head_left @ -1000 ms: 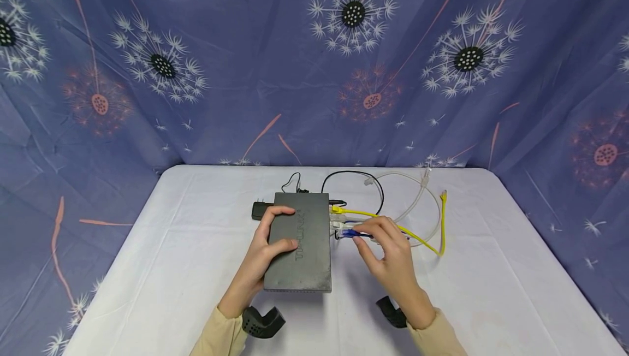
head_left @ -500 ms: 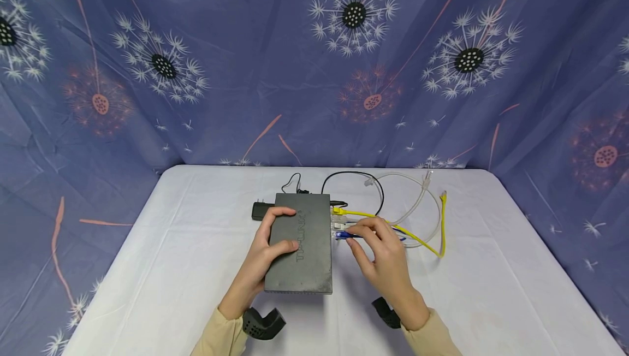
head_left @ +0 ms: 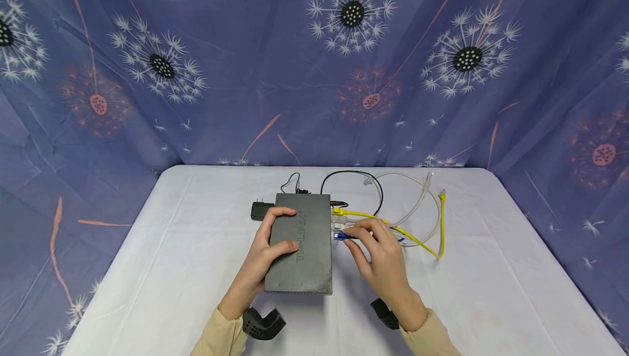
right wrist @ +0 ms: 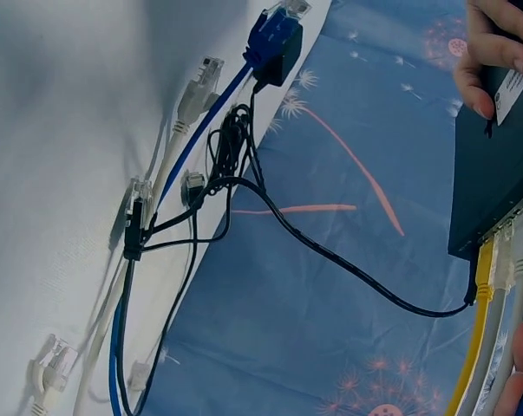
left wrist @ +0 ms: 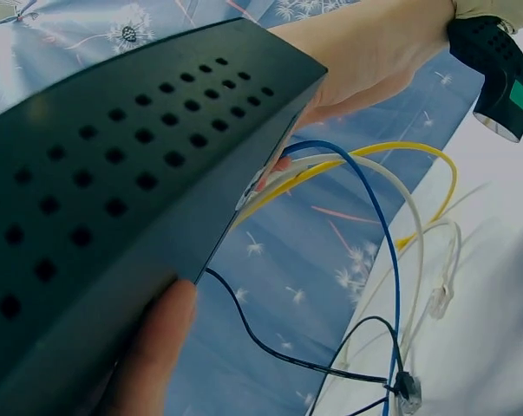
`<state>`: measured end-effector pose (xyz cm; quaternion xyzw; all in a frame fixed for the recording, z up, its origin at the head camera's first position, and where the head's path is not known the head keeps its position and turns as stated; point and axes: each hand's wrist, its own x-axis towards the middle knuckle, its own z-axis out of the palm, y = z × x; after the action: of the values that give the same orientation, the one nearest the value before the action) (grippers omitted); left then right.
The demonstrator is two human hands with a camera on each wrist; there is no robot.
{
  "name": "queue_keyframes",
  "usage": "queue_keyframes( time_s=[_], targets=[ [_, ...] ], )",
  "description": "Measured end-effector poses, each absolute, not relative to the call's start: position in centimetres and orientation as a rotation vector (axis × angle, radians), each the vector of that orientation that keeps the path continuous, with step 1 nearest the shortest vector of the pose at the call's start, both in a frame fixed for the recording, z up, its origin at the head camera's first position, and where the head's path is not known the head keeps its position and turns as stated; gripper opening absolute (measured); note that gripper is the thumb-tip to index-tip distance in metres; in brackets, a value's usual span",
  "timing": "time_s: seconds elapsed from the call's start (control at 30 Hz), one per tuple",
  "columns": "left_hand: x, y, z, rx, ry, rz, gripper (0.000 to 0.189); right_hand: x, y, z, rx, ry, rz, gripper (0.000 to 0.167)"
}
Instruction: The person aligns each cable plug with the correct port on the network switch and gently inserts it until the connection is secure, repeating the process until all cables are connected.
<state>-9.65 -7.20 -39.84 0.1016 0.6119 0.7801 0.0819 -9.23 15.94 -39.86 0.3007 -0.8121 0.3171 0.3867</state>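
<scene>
Head view: at the back, a big blue curtain (head_left: 265,61) with flowers. In front, a white table (head_left: 172,268). Up above the table, a black box (head_left: 309,268), held in the left hand (head_left: 261,251). Near the box's right side, the right hand (head_left: 384,257). Stuck in that side, a yellow cord (head_left: 363,214). Past the left edge, a black power plug (head_left: 261,211). Smallest, a blue plug (head_left: 339,235) at the box's right side, pinched in the right thumb and finger.
</scene>
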Motion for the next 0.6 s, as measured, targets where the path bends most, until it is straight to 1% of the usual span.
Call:
queue_keyframes(
  time_s=[0.33,0.6],
  targets=[
    [-9.36,-7.05,-40.03,0.294,1.819,2.291,0.055,-9.07,15.96,-40.35,0.808,-1.988,0.825,0.023],
    [-8.86,-6.80,-40.08,0.273,1.854,2.282,0.056,-8.89,15.82,-40.56,0.785,-1.901,0.793,0.018]
  ],
)
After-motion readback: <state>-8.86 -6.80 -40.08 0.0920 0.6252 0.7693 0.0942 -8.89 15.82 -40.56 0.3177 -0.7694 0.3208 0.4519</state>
